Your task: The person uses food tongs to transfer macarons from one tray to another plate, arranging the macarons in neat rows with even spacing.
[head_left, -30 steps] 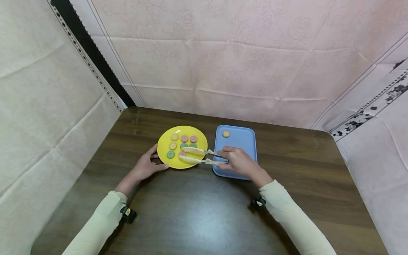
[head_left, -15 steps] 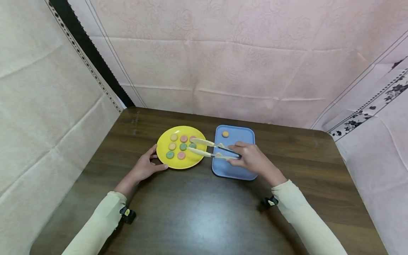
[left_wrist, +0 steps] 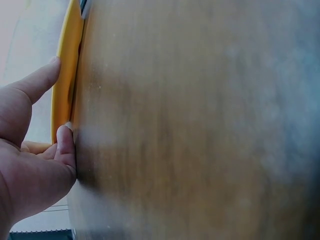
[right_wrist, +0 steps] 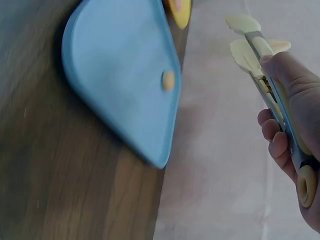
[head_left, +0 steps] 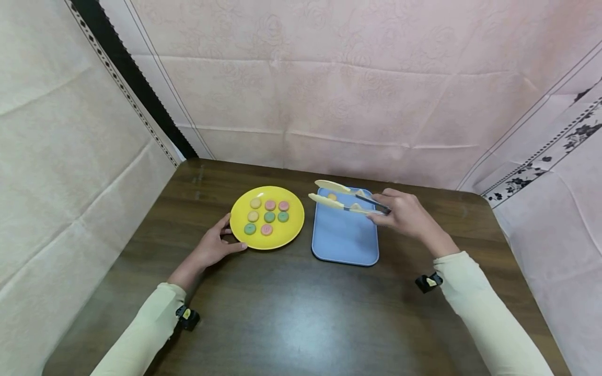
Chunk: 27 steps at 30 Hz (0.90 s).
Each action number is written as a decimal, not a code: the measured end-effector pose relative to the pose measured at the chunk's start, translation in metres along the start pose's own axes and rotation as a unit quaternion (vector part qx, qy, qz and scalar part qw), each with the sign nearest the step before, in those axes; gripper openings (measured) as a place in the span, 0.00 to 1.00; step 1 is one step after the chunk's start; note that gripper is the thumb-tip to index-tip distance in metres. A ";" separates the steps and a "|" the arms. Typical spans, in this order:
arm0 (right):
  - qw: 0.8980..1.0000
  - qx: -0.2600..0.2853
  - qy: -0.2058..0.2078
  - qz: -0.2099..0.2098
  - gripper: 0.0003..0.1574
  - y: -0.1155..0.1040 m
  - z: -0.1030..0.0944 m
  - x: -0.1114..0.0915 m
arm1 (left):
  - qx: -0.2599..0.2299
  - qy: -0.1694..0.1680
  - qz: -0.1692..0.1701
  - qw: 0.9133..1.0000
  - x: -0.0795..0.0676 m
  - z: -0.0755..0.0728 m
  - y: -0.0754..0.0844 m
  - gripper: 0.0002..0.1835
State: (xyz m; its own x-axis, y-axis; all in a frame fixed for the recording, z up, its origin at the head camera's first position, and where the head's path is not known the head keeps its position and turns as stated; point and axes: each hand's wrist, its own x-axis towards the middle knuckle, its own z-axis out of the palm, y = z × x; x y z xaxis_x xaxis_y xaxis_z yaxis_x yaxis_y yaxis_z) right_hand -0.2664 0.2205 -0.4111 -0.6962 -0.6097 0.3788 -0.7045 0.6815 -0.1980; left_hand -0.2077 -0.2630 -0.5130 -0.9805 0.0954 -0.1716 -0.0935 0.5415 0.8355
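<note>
A yellow plate (head_left: 293, 230) carries several small round discs (head_left: 266, 230) in pink, green and cream. My left hand (head_left: 213, 245) rests against its left rim, thumb and fingertips spread along the edge; the left wrist view has the thumb straight against the plate's side. My right hand (head_left: 402, 211) holds cream-tipped metal tongs (head_left: 326, 201) over the far part of a blue tray (head_left: 345, 240). The tongs' tips stand apart, with nothing visible between them in the right wrist view. One cream disc (right_wrist: 168, 80) lies in the tray, partly covered by the tongs in the head view.
Plate and tray stand side by side on a dark wooden table (head_left: 263, 313), near its far edge. A patterned pale cloth (head_left: 329, 104) hangs behind that edge, and more cloth hangs at both sides. Each wrist wears a small black camera (head_left: 188, 317).
My right hand has carried the tongs from over the plate rightward and away to above the tray, with their tips apart. The left hand and plate stay in place.
</note>
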 end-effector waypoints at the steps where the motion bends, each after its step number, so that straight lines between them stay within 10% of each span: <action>1: 1.000 -0.001 -0.003 0.004 0.29 0.005 0.000 -0.001 | 0.001 0.000 -0.001 1.000 0.000 0.000 0.000 0.59; 27: 0.991 0.014 -0.083 0.108 0.32 0.062 0.038 -0.020 | -0.004 0.000 -0.009 1.000 0.000 0.000 -0.002 0.61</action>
State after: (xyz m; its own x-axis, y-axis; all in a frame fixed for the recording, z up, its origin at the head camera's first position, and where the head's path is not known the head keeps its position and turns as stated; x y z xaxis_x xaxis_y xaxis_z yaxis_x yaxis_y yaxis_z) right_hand -0.3009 0.2596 -0.4654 -0.8428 -0.5105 0.1706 -0.5382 0.7932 -0.2848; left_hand -0.2076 -0.2635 -0.5146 -0.9786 0.0851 -0.1873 -0.1134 0.5364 0.8363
